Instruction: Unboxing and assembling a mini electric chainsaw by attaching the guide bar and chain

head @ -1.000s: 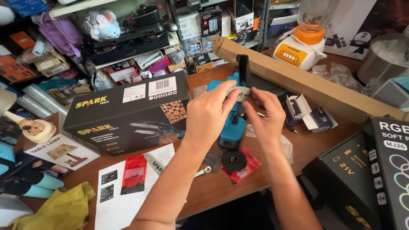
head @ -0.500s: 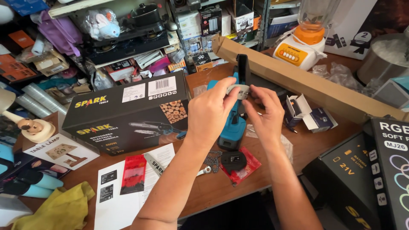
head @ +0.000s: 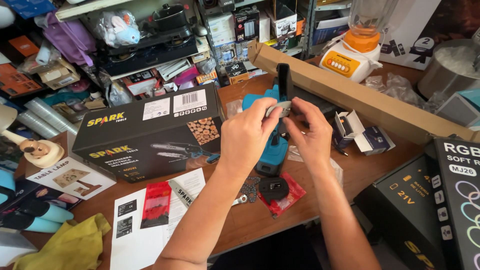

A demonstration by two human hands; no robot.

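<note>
The bench (head: 350, 175) filled the frame, wood brown and crowded. At left centre lay the black tool box (head: 145, 135) with its printed saw picture, and a long cardboard box (head: 370, 97) ran from top centre toward the right edge; neither had shifted since a second earlier. In the middle of the frame stood the blue cordless mini chainsaw (head: 272, 145), its black guide bar (head: 284, 82) pointing up, in the same spot as before. The left hand (head: 247, 135) and right hand (head: 312, 137) met over the saw body, fingers curled, together pinching a small grey part (head: 277, 107) against the bar's base. Compared with the earlier frames, the hands had barely moved, with only slight finger adjustments. Below them, near the bench's front edge, lay a black round cover (head: 273, 189) on a red packet (head: 290, 197), beside a loose saw chain (head: 248, 189).
</note>
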